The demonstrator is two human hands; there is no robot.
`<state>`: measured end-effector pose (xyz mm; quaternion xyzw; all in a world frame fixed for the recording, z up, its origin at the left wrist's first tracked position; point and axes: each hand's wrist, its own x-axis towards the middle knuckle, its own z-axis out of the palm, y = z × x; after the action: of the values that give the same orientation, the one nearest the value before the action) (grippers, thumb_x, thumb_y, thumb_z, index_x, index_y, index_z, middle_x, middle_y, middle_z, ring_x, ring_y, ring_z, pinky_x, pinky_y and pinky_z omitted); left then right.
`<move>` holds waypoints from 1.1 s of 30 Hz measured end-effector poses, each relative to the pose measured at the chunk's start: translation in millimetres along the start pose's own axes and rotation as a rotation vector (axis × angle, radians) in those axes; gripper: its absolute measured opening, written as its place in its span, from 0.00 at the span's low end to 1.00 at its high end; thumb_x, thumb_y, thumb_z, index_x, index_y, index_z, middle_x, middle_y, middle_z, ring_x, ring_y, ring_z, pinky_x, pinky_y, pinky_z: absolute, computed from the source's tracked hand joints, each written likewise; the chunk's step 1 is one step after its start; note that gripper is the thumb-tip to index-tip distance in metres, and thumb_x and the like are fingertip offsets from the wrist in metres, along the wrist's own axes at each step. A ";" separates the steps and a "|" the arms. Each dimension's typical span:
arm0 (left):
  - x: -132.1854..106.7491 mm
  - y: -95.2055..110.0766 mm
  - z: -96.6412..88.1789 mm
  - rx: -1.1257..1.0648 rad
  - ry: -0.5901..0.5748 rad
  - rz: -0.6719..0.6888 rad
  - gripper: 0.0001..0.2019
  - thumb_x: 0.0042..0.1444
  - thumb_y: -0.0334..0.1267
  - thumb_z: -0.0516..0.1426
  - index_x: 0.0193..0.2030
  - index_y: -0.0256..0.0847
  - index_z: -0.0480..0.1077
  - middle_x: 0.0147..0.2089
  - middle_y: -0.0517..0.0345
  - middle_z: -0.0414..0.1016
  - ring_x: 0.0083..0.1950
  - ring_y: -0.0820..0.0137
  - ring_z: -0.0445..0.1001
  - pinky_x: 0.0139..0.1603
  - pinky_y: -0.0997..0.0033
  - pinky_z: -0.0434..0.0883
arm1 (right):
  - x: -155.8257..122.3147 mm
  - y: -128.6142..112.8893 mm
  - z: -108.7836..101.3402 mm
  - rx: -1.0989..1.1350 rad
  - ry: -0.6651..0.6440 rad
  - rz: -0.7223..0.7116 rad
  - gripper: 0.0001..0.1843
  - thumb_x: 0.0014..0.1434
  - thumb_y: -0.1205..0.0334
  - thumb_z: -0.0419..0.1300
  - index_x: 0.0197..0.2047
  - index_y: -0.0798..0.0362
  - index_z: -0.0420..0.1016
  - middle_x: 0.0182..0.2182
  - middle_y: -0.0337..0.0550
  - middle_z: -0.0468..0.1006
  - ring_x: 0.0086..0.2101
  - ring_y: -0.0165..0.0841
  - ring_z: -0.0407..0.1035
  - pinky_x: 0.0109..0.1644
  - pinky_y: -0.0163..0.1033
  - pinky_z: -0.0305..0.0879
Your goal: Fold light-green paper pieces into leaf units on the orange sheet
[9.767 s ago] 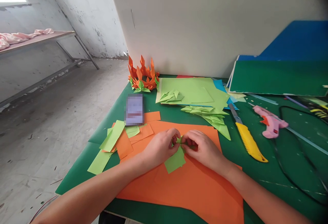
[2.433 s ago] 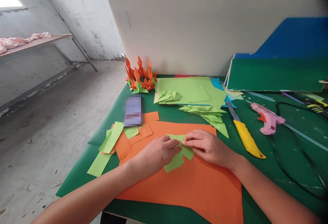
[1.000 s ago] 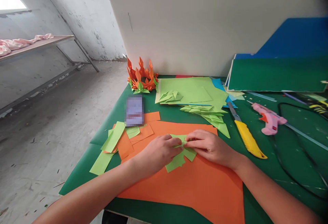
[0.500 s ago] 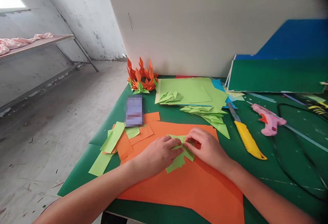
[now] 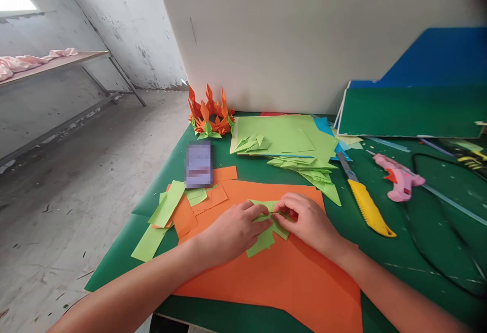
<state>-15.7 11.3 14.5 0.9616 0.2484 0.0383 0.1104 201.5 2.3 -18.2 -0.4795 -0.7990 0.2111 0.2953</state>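
Mid-frame, the right hand (image 5: 309,221) goes from pressing to pinching a flap of the green paper (image 5: 262,239), so a fold is being worked; the left hand (image 5: 234,230), fingers flat, keeps pinning it.

On my feed I see the left hand (image 5: 232,231) and right hand (image 5: 308,221) meeting fingertip to fingertip, both pinching a light green paper piece (image 5: 262,240) that lies on a big orange sheet (image 5: 289,277) on the green tabletop (image 5: 399,252). Right of the hands lie a yellow utility knife (image 5: 367,208) and a pink glue gun (image 5: 399,178); farther back sit green sheets (image 5: 281,135) and an orange paper crown (image 5: 209,112)
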 end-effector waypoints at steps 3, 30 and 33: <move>0.0 1.2 -1.3 -0.012 0.006 -0.008 0.17 0.63 0.29 0.49 0.57 0.43 0.67 0.54 0.48 0.68 0.48 0.64 0.69 0.50 0.63 0.71 | -0.9 -2.0 -0.7 -0.020 -0.022 -0.039 0.07 0.61 0.67 0.56 0.30 0.51 0.69 0.25 0.39 0.70 0.27 0.31 0.65 0.29 0.35 0.60; 1.8 -0.8 -1.2 0.012 -0.064 0.006 0.18 0.63 0.28 0.46 0.57 0.41 0.67 0.51 0.49 0.68 0.45 0.65 0.67 0.46 0.66 0.69 | -4.2 11.3 -4.2 -0.284 -0.090 -0.394 0.14 0.69 0.67 0.47 0.39 0.54 0.73 0.32 0.46 0.75 0.32 0.35 0.65 0.33 0.39 0.63; 1.3 -1.2 -0.4 0.006 -0.047 0.004 0.18 0.63 0.29 0.46 0.57 0.41 0.67 0.51 0.49 0.68 0.45 0.64 0.67 0.46 0.66 0.69 | -3.5 10.8 -5.5 -0.275 -0.096 -0.415 0.13 0.68 0.67 0.48 0.40 0.56 0.74 0.33 0.47 0.76 0.32 0.35 0.65 0.33 0.39 0.64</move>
<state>-15.2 13.0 14.7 0.9631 0.2438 0.0150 0.1132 213.5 4.3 -21.7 -0.3303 -0.9145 0.0580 0.2261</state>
